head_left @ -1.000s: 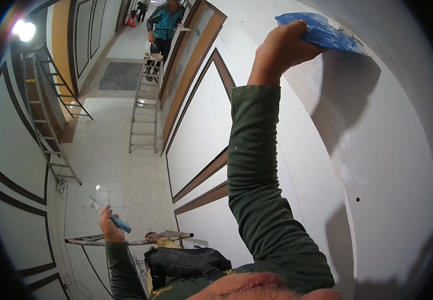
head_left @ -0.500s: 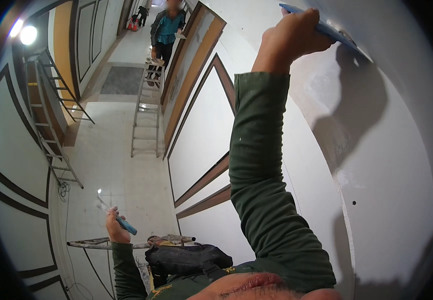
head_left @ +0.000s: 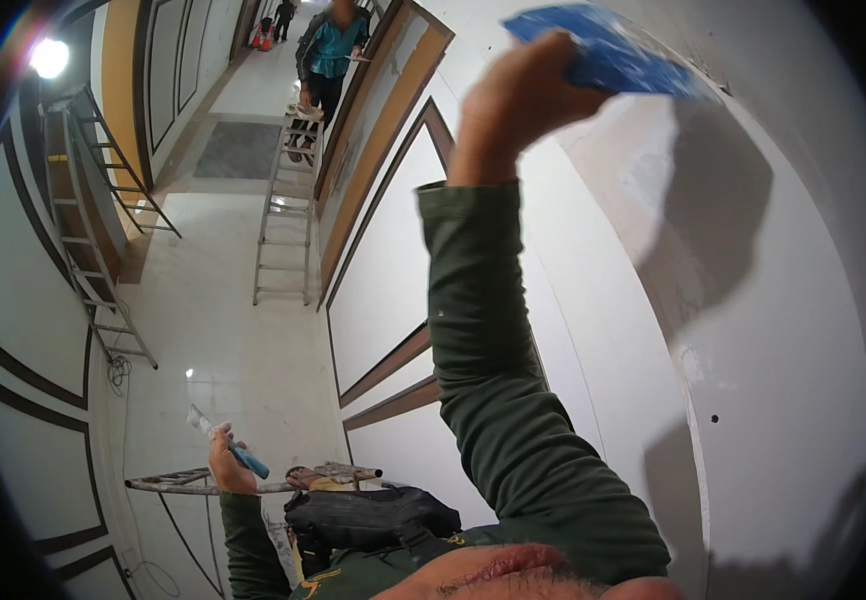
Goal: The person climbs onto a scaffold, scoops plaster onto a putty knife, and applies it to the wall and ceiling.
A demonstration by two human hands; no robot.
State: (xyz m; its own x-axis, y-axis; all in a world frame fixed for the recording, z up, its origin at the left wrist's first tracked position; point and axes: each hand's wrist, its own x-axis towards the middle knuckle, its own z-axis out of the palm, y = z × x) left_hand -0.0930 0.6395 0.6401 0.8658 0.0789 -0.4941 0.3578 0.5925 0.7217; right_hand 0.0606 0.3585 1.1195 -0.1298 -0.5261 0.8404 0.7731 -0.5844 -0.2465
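Raised high against the white wall surface (head_left: 803, 330), my right hand (head_left: 523, 105) is closed around a wide blue flat spreader (head_left: 603, 50) smeared with white compound. The spreader's far edge lies at or close to the wall; exact contact is hard to tell. Low on the left, my left hand (head_left: 230, 465) grips a putty knife (head_left: 249, 460) by its blue handle. White putty clings to the knife's blade, which points up and away. A paler patch of compound shows on the wall below the right hand, beside its shadow.
A metal stepladder (head_left: 286, 220) stands in the corridor, with a person (head_left: 331, 60) in a teal top behind it. Another ladder (head_left: 83, 230) leans at left near a bright lamp (head_left: 50, 58). Below me are ladder-like metal rails (head_left: 178, 483) and a black bag (head_left: 373, 515).
My right hand has moved left and slightly down, tilting the spreader so its broad blue face shows instead of its edge. My left hand still holds the putty knife, nearly unmoved.
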